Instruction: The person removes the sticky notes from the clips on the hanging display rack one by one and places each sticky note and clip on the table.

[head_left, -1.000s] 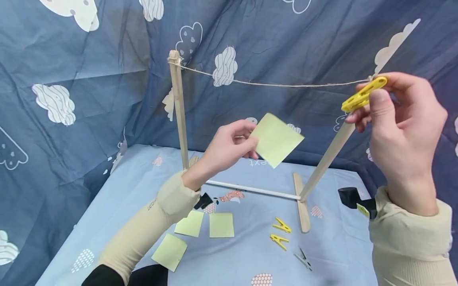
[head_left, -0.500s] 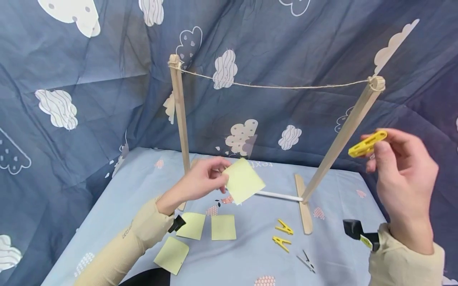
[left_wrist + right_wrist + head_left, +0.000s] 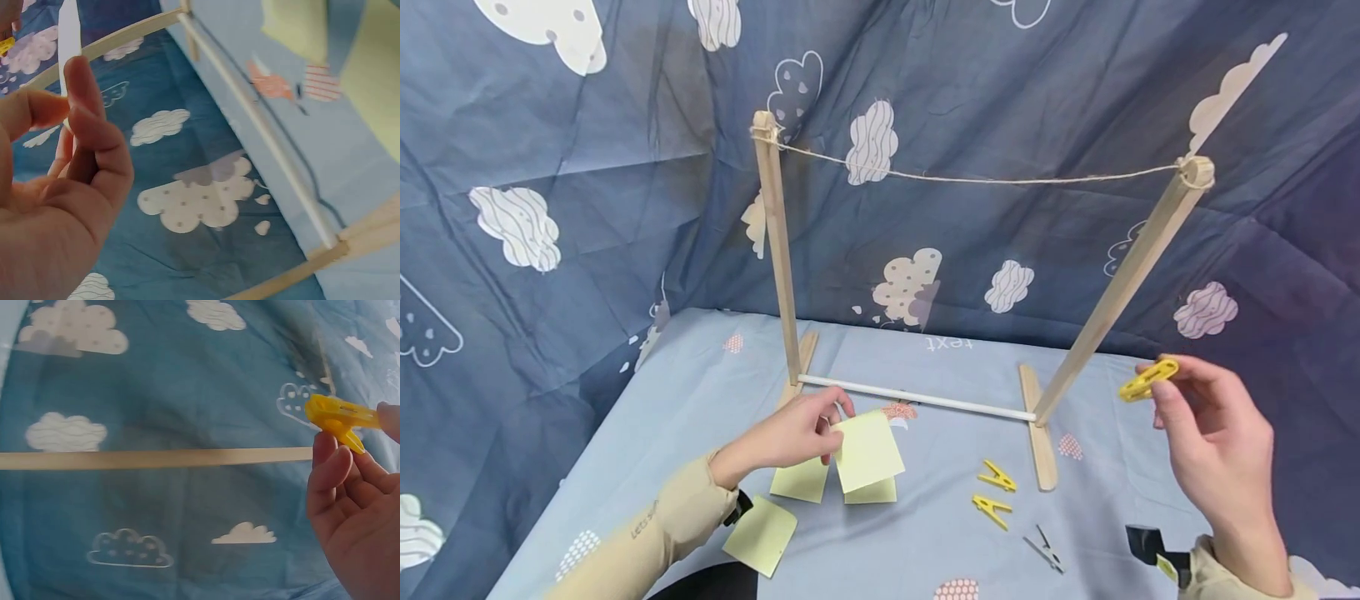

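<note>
My left hand (image 3: 797,429) pinches a pale yellow sticky note (image 3: 870,450) by its left edge, held above the bed-like blue cloth. In the left wrist view that note (image 3: 70,44) shows edge-on between thumb and fingers. Below it, partly covered, lies another note (image 3: 871,492); two more notes, one (image 3: 801,481) behind the left hand and one (image 3: 762,535) nearer, lie to the left. At the right, my right hand (image 3: 1217,442) pinches a yellow clothespin (image 3: 1150,381) between thumb and fingers. The right wrist view shows this clothespin (image 3: 340,415) from the side.
A wooden frame with a left post (image 3: 780,250) and right post (image 3: 1123,292) carries a sagging string (image 3: 970,180). A white rod (image 3: 917,397) joins the posts low down. Two yellow clothespins (image 3: 997,477) and a grey clothespin (image 3: 1045,550) lie on the blue cloth (image 3: 925,542).
The left hand has come down and leftward with its note, toward the notes on the cloth. The right hand has dropped from the string's right end, still holding the clothespin.
</note>
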Tool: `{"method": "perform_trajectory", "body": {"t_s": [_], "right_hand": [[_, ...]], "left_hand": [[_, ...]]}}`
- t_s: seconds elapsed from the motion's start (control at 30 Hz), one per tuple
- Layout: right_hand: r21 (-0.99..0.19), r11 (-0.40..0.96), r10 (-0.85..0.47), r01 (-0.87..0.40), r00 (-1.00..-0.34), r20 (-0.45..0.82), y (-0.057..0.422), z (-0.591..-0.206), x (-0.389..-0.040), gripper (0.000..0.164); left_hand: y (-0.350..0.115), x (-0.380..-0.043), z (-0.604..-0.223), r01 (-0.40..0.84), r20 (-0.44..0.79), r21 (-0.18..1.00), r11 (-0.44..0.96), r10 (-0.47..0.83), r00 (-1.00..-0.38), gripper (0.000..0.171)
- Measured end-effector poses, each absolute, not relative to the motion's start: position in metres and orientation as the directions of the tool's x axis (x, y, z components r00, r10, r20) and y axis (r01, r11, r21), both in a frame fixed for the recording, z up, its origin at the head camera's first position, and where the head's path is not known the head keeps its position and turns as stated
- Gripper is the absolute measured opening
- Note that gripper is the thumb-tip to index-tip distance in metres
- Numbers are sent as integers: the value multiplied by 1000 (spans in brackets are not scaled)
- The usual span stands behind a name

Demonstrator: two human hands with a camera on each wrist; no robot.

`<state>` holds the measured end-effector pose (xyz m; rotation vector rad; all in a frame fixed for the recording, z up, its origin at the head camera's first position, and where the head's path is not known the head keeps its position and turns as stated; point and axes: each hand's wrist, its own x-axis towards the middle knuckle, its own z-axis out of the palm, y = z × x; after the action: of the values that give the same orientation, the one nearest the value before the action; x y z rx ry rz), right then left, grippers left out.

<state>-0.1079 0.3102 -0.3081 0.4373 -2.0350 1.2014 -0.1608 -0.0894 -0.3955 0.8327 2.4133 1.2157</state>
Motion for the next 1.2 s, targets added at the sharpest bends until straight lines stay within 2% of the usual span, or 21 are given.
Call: {"method": "perform_trajectory", "body": {"t_s": [0.2, 0.3, 0.47, 0.7, 0.83, 1.0, 1.1, 1.2], "right_hand": [[-663, 614, 107, -429, -787, 608, 317, -349, -102, 32], [-690, 613, 137, -384, -809, 572, 320, -366, -97, 31], [-711, 599, 111, -367, -842, 528, 323, -386, -89, 31], [-641, 690, -10, -337, -890, 457, 321, -409, -82, 30], [-624, 730, -88, -279, -944, 319, 312, -427, -77, 25], [-625, 764, -117, -162, -987, 113, 301, -447, -73, 22], [-665, 738, -136, -118, -990, 25, 297, -456, -69, 25], [-687, 718, -193, -112, -980, -42, 292, -464, -68, 27]], "left_hand": [[-89, -154, -415, 437, -93, 689, 579, 668, -738, 26], [-85, -150, -422, 457, -139, 651, 607, 686, -714, 25], [-80, -144, -433, 451, -212, 619, 643, 690, -692, 24], [-78, -137, -447, 450, -275, 588, 673, 689, -671, 19], [-79, -134, -456, 434, -303, 599, 673, 692, -655, 21], [-78, -127, -458, 421, -344, 605, 676, 698, -628, 21], [-78, -124, -458, 422, -355, 608, 672, 706, -613, 20], [-78, -120, -460, 431, -344, 598, 676, 702, -624, 19]]}}
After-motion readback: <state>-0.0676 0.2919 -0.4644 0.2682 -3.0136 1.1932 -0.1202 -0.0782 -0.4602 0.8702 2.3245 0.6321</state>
